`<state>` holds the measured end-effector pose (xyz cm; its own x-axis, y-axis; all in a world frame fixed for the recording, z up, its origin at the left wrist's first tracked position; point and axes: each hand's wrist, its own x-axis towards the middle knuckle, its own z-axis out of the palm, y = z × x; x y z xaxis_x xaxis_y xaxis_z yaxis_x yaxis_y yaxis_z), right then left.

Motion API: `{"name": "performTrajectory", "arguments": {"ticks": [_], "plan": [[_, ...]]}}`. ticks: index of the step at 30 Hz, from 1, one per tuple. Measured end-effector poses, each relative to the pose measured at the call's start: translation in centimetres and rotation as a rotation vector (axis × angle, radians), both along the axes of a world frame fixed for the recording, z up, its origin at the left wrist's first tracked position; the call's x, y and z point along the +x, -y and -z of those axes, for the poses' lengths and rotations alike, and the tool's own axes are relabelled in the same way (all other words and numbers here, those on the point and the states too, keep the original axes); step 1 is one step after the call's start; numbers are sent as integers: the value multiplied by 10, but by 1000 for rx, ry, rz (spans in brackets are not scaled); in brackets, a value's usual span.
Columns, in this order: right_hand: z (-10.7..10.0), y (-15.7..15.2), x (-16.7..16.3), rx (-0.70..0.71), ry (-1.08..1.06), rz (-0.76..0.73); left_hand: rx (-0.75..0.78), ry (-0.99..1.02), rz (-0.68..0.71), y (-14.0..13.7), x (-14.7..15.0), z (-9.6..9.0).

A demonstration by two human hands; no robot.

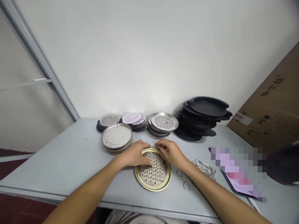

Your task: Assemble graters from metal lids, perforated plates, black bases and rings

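Note:
A round metal disc (153, 177) with a gold rim and a perforated, grater-like middle lies on the table in front of me. My left hand (138, 154) grips its left side, with the thumb over the holes and the fingers at the far rim. At the far right rim, my right hand (171, 152) has its fingers curled and pressed against the edge. Behind my left hand stands a stack of shallow round metal plates (116, 136). Several thin metal rings (186, 186) lie beside my right forearm, which partly covers them.
Along the wall stand perforated discs on black rings (110, 120), a pile of lilac and grey perforated discs (132, 118), rimmed perforated plates (164, 122) and leaning black pans (206, 106). At right are a blurred-screen device (235, 174) and a cardboard box (268, 102).

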<state>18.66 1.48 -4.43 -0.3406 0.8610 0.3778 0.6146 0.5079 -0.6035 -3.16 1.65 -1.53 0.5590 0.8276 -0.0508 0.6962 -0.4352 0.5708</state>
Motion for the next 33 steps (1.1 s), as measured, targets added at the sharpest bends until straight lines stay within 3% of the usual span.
{"name": "performTrajectory", "arguments": {"ticks": [4, 10, 33], "plan": [[-4, 8, 10, 0, 87, 87, -10, 11, 12, 4, -3, 3], [-4, 14, 12, -65, 168, 35, -3, 19, 12, 6, -1, 3], [3, 13, 7, -48, 125, 28, -33, 8, -11, 8, 0, 4]]}}
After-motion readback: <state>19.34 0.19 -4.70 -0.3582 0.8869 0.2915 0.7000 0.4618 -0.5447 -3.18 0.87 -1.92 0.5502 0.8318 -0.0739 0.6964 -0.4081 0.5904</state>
